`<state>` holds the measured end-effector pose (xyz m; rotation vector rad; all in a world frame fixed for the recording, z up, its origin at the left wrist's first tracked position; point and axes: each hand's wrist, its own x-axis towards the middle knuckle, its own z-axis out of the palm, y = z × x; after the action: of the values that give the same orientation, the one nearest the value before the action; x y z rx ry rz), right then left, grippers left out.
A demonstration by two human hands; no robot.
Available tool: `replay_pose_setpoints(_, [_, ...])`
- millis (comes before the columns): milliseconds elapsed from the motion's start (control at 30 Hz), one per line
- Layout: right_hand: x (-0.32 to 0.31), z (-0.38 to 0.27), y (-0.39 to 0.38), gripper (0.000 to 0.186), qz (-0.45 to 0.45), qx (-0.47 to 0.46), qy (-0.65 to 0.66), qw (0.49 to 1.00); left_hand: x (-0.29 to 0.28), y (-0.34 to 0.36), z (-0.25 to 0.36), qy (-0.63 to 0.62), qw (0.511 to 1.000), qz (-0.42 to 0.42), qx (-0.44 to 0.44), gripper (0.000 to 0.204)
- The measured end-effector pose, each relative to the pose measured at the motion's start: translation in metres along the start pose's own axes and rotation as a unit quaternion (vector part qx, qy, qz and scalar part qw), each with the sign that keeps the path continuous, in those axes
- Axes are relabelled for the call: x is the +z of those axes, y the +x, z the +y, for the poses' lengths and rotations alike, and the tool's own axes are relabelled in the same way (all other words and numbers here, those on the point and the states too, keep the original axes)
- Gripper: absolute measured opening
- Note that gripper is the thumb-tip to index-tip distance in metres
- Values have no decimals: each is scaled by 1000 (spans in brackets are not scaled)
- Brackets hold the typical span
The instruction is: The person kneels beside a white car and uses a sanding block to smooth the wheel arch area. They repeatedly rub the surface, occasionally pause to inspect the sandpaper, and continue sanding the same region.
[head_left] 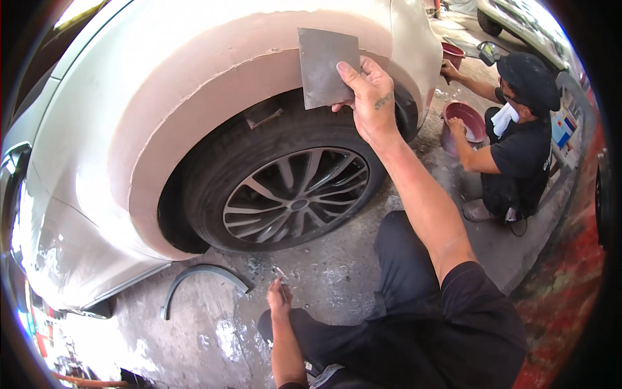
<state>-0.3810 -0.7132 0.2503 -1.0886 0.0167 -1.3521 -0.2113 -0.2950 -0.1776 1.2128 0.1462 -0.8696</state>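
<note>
My right hand (369, 97) grips a grey flat rectangular sheet, apparently sandpaper (321, 68), held up in front of the white car's fender (91, 149). Pale pinkish filler (188, 84) with a ragged edge runs round the wheel arch, above the tyre (214, 175) and spoked wheel (298, 204). Low in the view, my left hand (278, 295) has curled fingers round something small and shiny, too small to name, beside my bent knee.
A curved grey trim strip (201, 272) lies on the wet concrete floor (330, 279). At right a crouching co-worker (512, 149) in dark clothes reaches toward two reddish buckets (463, 120). Another vehicle (525, 29) stands behind them.
</note>
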Motion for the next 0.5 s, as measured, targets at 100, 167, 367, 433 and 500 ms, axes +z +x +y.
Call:
replay_pose_setpoints(100, [-4,4,-1,30,17,-15,3,1000,6,-2,0,-5,1000,1,-5,27])
replay_pose_setpoints(167, [-6,5,-1,29,30,-15,-2,999,6,-4,1,-10,1000,9,-8,27])
replay_pose_setpoints(367, [10,6,1,27,22,-17,-13,1000,12,-6,3,-1,1000,21,-13,24])
replay_pose_setpoints(433, [15,6,2,26,15,-21,-15,1000,12,-5,3,-1,1000,18,-15,23])
replay_pose_setpoints(500, [16,6,3,27,10,-22,-16,1000,11,-2,2,-1,1000,12,-16,22])
